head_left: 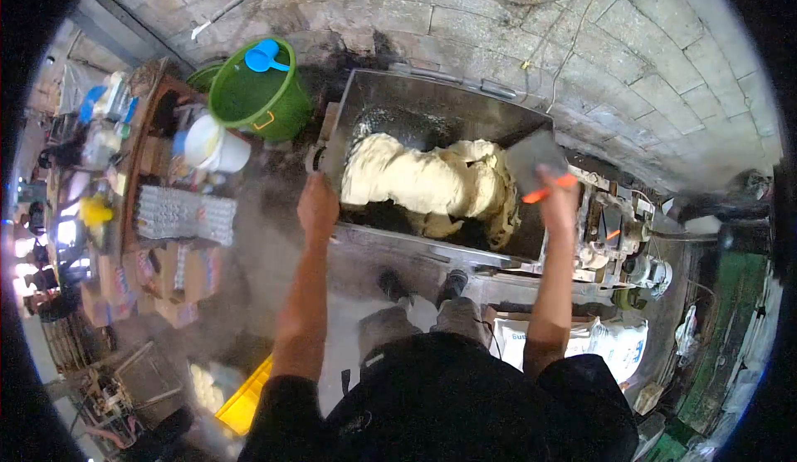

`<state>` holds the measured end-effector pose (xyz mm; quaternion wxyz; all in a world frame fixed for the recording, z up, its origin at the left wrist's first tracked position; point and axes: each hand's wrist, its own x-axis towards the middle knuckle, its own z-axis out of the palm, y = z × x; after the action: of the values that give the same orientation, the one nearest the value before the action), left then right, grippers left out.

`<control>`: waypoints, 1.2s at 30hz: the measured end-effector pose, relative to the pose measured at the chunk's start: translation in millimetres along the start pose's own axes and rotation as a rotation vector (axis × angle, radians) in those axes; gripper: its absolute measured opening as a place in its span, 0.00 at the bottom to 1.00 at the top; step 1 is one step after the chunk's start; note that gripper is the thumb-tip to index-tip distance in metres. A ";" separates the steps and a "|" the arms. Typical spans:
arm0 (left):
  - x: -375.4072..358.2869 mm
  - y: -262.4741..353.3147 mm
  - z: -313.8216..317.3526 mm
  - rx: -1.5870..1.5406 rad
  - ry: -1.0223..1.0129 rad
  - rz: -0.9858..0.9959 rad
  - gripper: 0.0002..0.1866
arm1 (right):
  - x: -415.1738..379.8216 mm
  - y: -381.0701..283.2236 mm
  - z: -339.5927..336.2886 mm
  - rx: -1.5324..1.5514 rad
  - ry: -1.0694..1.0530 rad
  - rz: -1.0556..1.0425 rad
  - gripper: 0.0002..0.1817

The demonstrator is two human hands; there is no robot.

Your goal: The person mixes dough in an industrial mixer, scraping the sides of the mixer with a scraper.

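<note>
Well off to the left of the left hand (318, 206) are brown boxes (178, 312). The marks on them are too blurry to read. A bit nearer to those fingers are gray egg trays (184, 213) and a white bucket (228, 148). Up and to the left of the fingers is a big green tub (286, 115) with a blue scoop (262, 57) in it.

The left fingers are at the left end of a long metal trough (440, 248). I cannot tell if they are curled tight on it.

Just right of the left fingers, past the trough's end wall, is a big lump of pale dough (423, 181). It lies in the trough, its long way going from the left fingers toward the right ones. Both hands look about as near to it.

The right hand (558, 200) is closed around the orange handle of a scraper (531, 161). Its gray blade is by the right end of the dough; I cannot tell if they touch.

Below the right fingers, toward the body, are white sacks (610, 350) with blue writing. I can only make out what looks like "ang".
</note>
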<state>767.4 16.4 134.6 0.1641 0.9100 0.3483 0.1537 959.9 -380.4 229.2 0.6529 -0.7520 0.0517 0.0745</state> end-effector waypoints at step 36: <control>21.2 6.9 -18.8 -0.049 -0.338 -0.104 0.12 | -39.6 90.5 350.2 -0.570 -0.456 -0.050 0.22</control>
<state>779.0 29.7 157.8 0.2503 0.8993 0.3587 -0.0016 889.5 -47.5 100.3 0.4135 -0.8689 -0.1362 0.2357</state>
